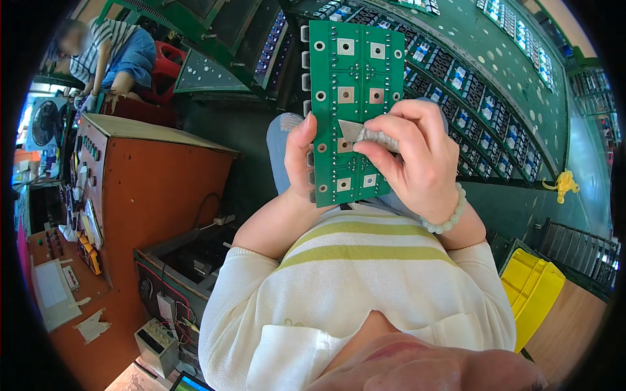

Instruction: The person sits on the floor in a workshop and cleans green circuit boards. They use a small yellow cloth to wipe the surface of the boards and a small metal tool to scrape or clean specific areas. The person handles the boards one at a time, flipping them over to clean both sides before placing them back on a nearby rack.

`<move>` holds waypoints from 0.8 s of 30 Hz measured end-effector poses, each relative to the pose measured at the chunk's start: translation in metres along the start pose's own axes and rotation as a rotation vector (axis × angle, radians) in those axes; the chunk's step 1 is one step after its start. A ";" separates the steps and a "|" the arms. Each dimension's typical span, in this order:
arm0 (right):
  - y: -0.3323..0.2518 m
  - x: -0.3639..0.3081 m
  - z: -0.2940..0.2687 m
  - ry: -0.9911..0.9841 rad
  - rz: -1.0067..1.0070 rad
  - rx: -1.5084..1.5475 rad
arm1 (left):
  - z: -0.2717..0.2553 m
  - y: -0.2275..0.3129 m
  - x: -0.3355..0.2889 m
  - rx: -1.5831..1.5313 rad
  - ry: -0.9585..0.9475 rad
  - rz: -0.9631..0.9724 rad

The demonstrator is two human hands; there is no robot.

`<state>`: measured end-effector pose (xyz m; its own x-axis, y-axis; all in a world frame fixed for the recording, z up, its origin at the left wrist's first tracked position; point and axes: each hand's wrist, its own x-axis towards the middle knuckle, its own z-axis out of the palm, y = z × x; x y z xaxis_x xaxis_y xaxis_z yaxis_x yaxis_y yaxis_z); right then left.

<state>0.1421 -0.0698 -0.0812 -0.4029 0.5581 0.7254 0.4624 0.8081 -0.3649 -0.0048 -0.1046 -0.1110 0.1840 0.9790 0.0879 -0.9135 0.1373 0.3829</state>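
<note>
A green circuit board (360, 68) stands tall in front of me, its pad side facing me. It carries two columns of square metallic pads with holes and many solder joints. My left hand (301, 159) grips the board's left edge near its lower half, thumb up along the side and the other fingers hidden behind. In my right hand (420, 153) is a small blade (350, 130) with a pale wrapped handle, pinched between thumb and fingers. The blade's flat tip lies over the board's middle, beside a pad in the left column. Whether it touches the surface I cannot tell.
Rows of populated circuit boards (486, 107) lie on a green rack beyond my right hand. A yellow bin (531, 293) sits at the lower right. To the left stands an orange-brown wooden bench (163, 176); behind it a person (111, 52) sits on a red chair (166, 68).
</note>
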 end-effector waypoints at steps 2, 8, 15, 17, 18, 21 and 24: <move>0.000 0.001 0.001 -0.005 -0.004 -0.005 | -0.003 0.001 0.000 -0.001 -0.018 0.008; -0.001 0.003 0.005 0.000 -0.009 0.008 | -0.002 0.004 -0.003 -0.005 0.023 -0.016; -0.002 0.001 0.000 -0.018 0.000 0.018 | 0.000 0.000 -0.002 -0.011 0.055 -0.016; -0.001 0.000 -0.001 -0.024 0.002 0.009 | -0.001 -0.001 0.000 -0.002 -0.005 -0.011; -0.001 -0.002 -0.003 -0.030 0.005 0.004 | 0.000 -0.002 0.000 0.007 -0.005 -0.012; -0.001 -0.002 -0.004 -0.009 0.032 -0.003 | 0.002 -0.004 -0.001 0.009 -0.008 -0.036; 0.000 -0.004 -0.005 0.002 0.031 0.008 | 0.003 -0.006 -0.001 0.010 0.009 -0.036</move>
<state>0.1473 -0.0734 -0.0815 -0.3872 0.5823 0.7149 0.4683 0.7921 -0.3915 0.0012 -0.1071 -0.1107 0.2137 0.9747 0.0654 -0.9026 0.1714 0.3949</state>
